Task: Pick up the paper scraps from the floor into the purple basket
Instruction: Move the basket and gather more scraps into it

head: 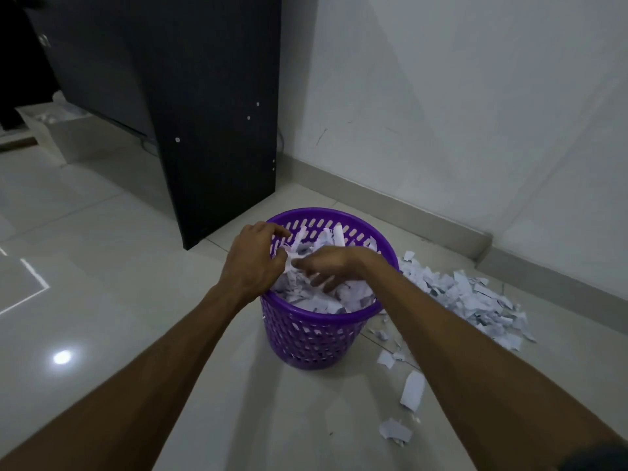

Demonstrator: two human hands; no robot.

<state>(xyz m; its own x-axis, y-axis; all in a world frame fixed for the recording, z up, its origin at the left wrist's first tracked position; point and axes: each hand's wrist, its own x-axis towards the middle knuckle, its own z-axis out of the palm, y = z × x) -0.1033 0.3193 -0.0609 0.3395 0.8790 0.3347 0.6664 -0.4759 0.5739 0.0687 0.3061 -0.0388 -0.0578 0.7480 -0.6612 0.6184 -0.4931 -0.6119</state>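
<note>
The purple basket is seen upright on the pale tiled floor, and it is heaped nearly to the rim with white paper scraps. Both hands are held over its mouth. The left hand is poised above the basket's left rim, fingers curled, and a few white scraps appear to be pinched at the fingertips, though the grip is partly hidden. The right hand is reached across the opening, fingers spread and pointed down into the heap; whether anything is gripped by it cannot be told. To the right of the basket, a broad pile of paper scraps is spread on the floor, stretching toward the white wall. Nearer the camera than the basket, on its right, a few loose scraps are scattered apart. Just behind the basket, to its left, a dark cabinet panel is stood on the floor.
</note>
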